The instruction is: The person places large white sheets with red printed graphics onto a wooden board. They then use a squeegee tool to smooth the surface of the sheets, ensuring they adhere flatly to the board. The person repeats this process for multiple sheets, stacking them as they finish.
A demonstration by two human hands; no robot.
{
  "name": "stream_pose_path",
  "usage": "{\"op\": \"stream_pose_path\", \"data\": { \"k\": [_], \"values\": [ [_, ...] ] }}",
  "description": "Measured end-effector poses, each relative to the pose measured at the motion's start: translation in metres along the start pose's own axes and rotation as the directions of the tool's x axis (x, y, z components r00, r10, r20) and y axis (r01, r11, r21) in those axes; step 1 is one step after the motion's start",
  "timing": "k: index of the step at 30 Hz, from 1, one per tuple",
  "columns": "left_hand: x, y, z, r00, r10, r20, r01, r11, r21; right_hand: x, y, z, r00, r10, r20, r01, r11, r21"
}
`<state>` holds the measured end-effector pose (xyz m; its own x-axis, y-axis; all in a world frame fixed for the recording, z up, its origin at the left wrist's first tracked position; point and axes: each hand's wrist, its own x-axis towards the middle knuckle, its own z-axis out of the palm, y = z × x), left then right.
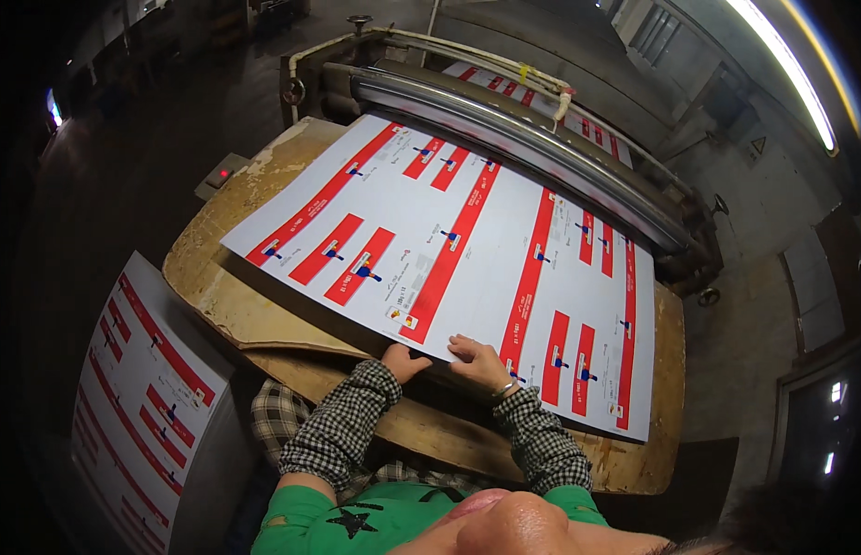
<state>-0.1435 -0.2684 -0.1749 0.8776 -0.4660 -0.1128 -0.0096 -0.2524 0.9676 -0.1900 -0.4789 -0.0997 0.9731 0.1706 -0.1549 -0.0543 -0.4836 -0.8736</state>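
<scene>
A large white printed sheet [490, 250] with red bars and small blue figures lies on a worn wooden table [204, 268]. Its far side runs up to the metal roller [523, 139] of a machine. At the sheet's near edge, my left hand [407, 361] is closed, its thumb pointing right and its other fingers partly hidden at the edge. Just to the right, my right hand [481, 363] has its fingers curled over the same edge, pinching it. Checked sleeve covers [342, 430] wrap both my forearms.
A stack of similar printed sheets [143, 398] stands low at my left. Beyond the roller more printed sheet [541, 102] shows. Pipe rails [476, 46] and handwheels [294, 91] flank the machine. A small box with a red light [225, 174] sits at the table's left edge.
</scene>
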Motion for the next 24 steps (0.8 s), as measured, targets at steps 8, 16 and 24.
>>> {"op": "stream_pose_path", "data": {
  "k": [8, 16, 24],
  "values": [
    [-0.015, -0.019, 0.003, 0.997, 0.033, 0.077, -0.009, 0.958, -0.288, 0.061, 0.046, -0.002, 0.957, -0.049, -0.285, -0.04, 0.953, -0.3],
    [-0.023, -0.005, -0.006, 0.98, -0.11, 0.168, 0.174, 0.884, -0.434, -0.004, 0.049, 0.026, 0.984, -0.075, -0.163, -0.032, 0.821, -0.57],
    [-0.097, -0.018, -0.142, 0.603, -0.784, 0.149, 0.65, 0.374, -0.662, -0.137, 0.06, 0.01, 0.91, 0.171, -0.378, -0.403, 0.574, -0.712]
  ]
}}
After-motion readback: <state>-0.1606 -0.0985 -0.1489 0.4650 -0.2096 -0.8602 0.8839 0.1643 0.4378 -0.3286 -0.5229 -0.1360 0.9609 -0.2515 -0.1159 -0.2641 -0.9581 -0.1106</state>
